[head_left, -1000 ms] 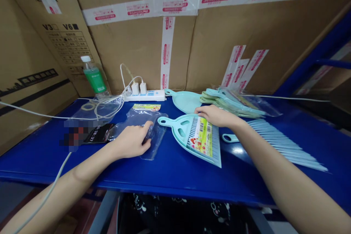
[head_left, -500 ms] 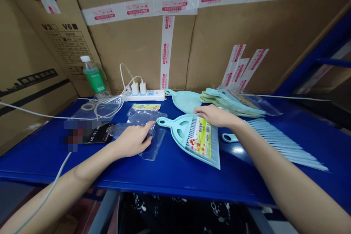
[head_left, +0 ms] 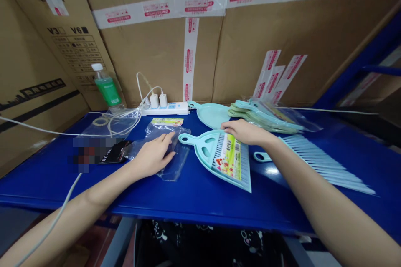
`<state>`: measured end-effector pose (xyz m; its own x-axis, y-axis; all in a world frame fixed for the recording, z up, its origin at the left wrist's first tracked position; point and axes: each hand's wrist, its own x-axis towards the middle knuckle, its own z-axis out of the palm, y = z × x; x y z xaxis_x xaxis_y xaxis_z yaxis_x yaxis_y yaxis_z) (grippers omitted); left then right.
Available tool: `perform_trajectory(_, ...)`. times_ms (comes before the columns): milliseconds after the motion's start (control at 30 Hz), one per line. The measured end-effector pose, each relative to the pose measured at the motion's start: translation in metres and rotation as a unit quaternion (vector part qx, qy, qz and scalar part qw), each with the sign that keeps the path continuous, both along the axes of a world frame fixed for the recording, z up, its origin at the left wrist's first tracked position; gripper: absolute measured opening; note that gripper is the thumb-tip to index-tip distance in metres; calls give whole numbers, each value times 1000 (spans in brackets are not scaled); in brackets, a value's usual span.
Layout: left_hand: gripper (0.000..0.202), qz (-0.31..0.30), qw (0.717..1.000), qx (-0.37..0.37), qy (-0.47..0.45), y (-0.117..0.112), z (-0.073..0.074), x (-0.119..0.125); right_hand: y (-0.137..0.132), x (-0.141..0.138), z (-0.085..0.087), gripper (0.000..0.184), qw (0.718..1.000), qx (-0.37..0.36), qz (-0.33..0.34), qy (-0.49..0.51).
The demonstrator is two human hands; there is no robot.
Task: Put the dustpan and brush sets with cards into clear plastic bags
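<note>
On the blue table, a light-blue dustpan lies with a brush and a printed card nested in it, its handle pointing left. My right hand grips the far edge of this set, fingers bent over the rim near the card's top. My left hand rests on a crumpled clear plastic bag, holding nothing, with thumb and fingers apart. Right of the set, partly behind my right forearm, a loose light-blue brush spreads its bristles. Behind the set lies another light-blue dustpan.
A stack of bagged dustpans sits at the back right. Along the cardboard wall stands a white power strip with plugged chargers and looping cables. A green-labelled bottle and a black timer device are on the left.
My left hand has shifted slightly left and back over the plastic bag, its fingers now lying flatter. My right hand and the dustpan set have barely moved.
</note>
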<state>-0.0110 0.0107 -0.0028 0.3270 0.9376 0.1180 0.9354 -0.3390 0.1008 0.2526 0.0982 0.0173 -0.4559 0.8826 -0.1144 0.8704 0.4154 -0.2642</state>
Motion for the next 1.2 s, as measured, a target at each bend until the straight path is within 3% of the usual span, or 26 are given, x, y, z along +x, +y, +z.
perform_trajectory(167,51,-41,997,-21,-64,3,-5,-2,-1,-1,1,26,1000,-4,4,6)
perform_trajectory(367,56,-21,996,8,-90,5,-6,-4,-1,0,2,27,1000,-3,6,15)
perform_trajectory(900,67,-36,987,-48,-147,7,-6,-6,-3,-2,4,26,1000,-3,-2,10)
perform_trajectory(1100,74,-58,969,-109,-213,10,-8,-10,-2,-2,2,26,1000,0,-1,6)
perform_trajectory(1200,72,-40,980,-97,-170,9,-4,-11,-1,-2,1,26,1000,-6,-2,9)
